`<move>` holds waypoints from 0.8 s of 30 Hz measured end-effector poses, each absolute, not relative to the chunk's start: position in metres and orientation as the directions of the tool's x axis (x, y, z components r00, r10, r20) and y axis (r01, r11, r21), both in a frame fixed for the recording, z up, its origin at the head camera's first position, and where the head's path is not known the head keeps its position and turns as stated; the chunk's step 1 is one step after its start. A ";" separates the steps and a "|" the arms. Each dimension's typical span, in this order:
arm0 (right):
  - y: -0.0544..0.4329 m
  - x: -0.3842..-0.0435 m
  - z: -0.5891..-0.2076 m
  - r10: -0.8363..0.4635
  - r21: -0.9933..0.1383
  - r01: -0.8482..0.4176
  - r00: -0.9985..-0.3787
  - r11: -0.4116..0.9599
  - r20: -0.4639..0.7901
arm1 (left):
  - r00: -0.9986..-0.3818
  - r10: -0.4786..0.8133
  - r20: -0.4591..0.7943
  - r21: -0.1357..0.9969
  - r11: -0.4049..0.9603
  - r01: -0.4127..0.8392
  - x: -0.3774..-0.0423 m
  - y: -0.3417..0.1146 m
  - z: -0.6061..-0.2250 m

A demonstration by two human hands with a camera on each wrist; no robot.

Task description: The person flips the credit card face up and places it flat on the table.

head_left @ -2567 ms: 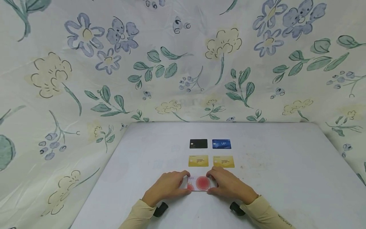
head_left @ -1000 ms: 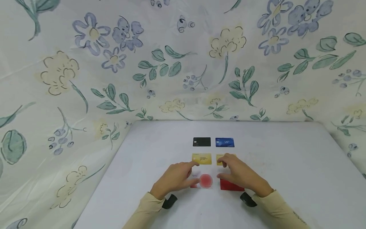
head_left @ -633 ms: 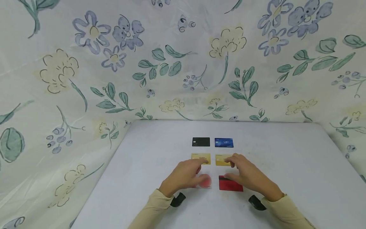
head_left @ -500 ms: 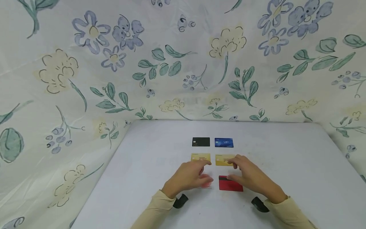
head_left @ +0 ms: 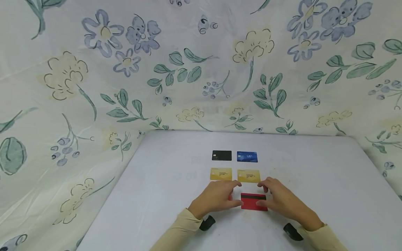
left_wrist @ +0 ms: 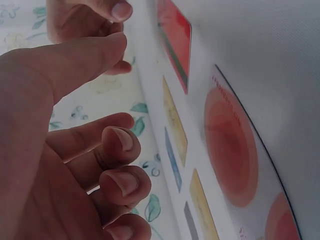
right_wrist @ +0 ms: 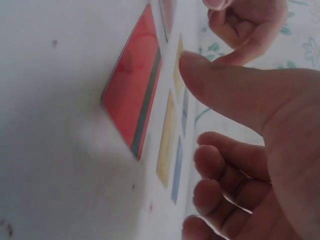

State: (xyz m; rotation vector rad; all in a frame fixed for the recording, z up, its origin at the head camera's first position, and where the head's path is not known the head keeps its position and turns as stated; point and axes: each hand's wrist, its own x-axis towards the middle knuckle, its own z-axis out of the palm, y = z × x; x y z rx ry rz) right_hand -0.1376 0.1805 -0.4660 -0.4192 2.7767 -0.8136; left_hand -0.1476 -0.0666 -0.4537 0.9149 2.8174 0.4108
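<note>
Left hand [head_left: 216, 197] hovers over a white card with pink-red circles [left_wrist: 232, 145], which it mostly hides in the head view. Its thumb and fingers are apart and hold nothing; the thumb tip lies near the left edge of a red card [head_left: 251, 206]. This card lies flat, its dark stripe along the far edge. Right hand [head_left: 284, 200] is above the red card's right side, fingers loosely bent and holding nothing. In the right wrist view its thumb [right_wrist: 220, 82] stands clear of the red card. The fingertips of both hands face each other.
Two yellow cards [head_left: 221, 173] lie side by side just beyond the hands. Behind them are a black card [head_left: 221, 155] and a blue VIP card [head_left: 247, 156]. A floral cloth [head_left: 201, 69] hangs behind the white table [head_left: 157, 174].
Both hands gripped the pink-circled card by its ends; they have let go and shifted right. The red card, earlier out of sight, now shows. The right hand has drawn back off the yellow card.
</note>
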 end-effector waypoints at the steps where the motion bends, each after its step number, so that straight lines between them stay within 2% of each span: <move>1: 0.183 -0.137 -0.468 -0.340 -0.551 -0.223 -0.933 0.804 -0.120 | -0.800 0.597 -0.060 0.304 0.774 0.555 -0.148 -0.064 -0.454; 7: 0.195 -0.139 -0.473 -0.410 -0.553 -0.286 -0.905 0.783 -0.113 | -0.789 0.610 -0.075 0.299 0.768 0.566 -0.148 -0.055 -0.457; 24: 0.203 -0.144 -0.481 -0.427 -0.543 -0.291 -0.893 0.788 -0.141 | -0.805 0.573 -0.155 0.256 0.810 0.527 -0.147 -0.051 -0.465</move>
